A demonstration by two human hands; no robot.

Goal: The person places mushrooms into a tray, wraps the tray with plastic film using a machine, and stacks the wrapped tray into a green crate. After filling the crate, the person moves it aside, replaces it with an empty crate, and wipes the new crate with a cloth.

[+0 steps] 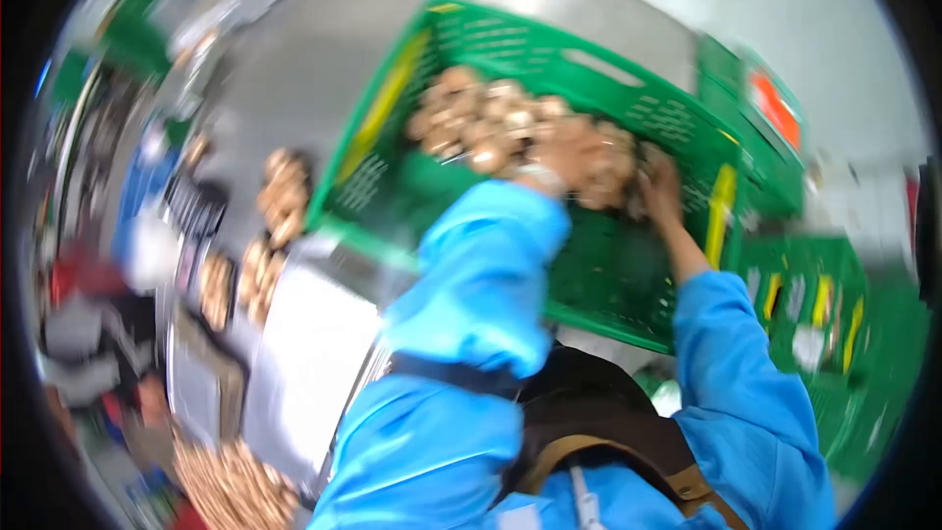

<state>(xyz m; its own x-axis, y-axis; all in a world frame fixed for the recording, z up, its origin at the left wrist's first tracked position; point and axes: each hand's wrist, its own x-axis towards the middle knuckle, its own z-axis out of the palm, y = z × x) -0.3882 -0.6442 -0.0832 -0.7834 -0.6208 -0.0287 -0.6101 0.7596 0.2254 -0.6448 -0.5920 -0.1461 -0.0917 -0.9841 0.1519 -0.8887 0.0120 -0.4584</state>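
A: Item one, green crate [628, 108], far centre, tilted. Contents: brown mushrooms [481, 118] heaped at its far end.

B: Hands?

A: Left hand [564, 152] and right hand [662, 191], both in blue sleeves [481, 275], were sunk into the heap. Picture blurred; whether fingers were apart or clamped, I cannot tell.

B: Step?

A: Judged as gathering mushrooms out of the crate. Next move would call for a gentle, secure handful, lifted clear of the crate wall.

B: Other stock?

A: Mushroom trays [280, 196], left.

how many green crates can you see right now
3, possibly more hidden. One green crate holds the mushrooms both hands are in; a second sits right behind it; a third is lower right, blurred.
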